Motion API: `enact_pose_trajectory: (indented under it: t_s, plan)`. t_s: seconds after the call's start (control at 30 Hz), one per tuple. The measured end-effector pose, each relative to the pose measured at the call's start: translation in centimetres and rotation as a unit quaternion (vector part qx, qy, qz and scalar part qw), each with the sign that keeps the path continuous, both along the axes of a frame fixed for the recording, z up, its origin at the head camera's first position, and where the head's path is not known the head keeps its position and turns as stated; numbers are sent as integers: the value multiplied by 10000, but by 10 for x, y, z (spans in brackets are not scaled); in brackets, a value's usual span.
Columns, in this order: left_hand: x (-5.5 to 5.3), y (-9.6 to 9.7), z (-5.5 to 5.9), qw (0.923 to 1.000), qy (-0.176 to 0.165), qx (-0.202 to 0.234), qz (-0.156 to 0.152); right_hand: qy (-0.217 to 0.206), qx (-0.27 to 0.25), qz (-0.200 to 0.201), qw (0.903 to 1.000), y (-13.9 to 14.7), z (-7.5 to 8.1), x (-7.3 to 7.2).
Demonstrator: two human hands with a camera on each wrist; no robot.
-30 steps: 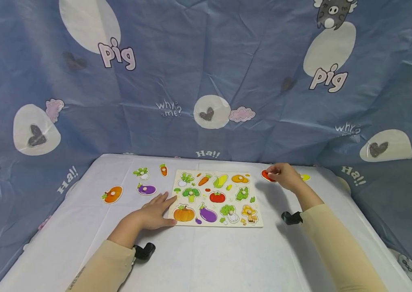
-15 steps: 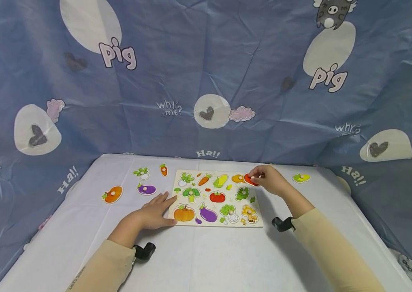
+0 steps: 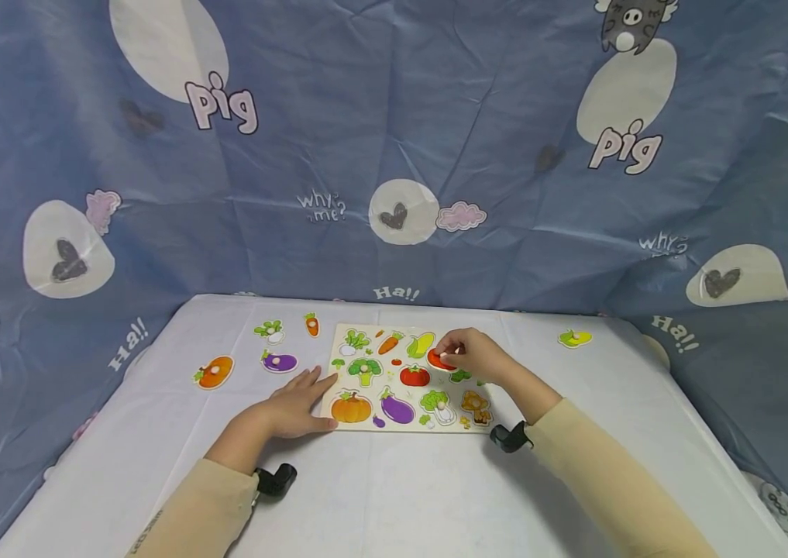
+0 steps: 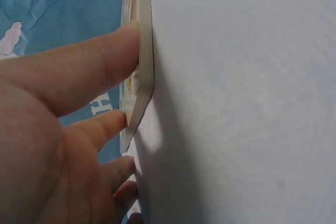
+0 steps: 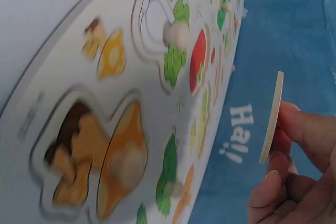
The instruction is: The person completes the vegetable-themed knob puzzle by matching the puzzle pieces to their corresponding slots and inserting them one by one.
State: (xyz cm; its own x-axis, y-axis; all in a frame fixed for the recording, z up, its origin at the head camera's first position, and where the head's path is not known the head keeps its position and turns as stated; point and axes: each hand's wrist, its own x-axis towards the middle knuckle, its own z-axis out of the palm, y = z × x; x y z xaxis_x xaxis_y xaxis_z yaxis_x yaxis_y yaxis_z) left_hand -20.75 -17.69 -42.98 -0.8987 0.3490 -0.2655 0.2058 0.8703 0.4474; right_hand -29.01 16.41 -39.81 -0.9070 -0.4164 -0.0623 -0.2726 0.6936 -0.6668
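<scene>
A white surface (image 3: 394,496) carries a vegetable puzzle board (image 3: 394,381); the left hand (image 3: 299,404), fingers spread apart, rests on its left edge. The right hand (image 3: 477,355) pinches a red piece (image 3: 438,360) above the board's far right part.

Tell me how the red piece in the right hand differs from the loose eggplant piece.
The red piece is pinched by the right hand, held off the board; the eggplant piece lies on the white cloth. The eggplant piece is purple with a green top, the red piece mainly red where visible. Both are flat, with pale borders.
</scene>
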Motion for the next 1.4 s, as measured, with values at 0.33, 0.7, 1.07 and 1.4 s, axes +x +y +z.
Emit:
enact_pose_trajectory:
  t_s: [0.33,0.7,1.07,1.4]
  plan:
    - [-2,-2,-3,10000,64,-50,-39,-52,62,226,9997,-28,-7,-2]
    - [-1,-3,0,9999,41,38,-86,-182,260,464,9984,-48,-23,-8]
    - [-1,-4,-4,9999,57,64,-69,-462,294,415,9976,-52,-26,-12]
    - [-1,-3,-4,10000,58,56,-56,-547,477,286,9970,-51,-33,-14]
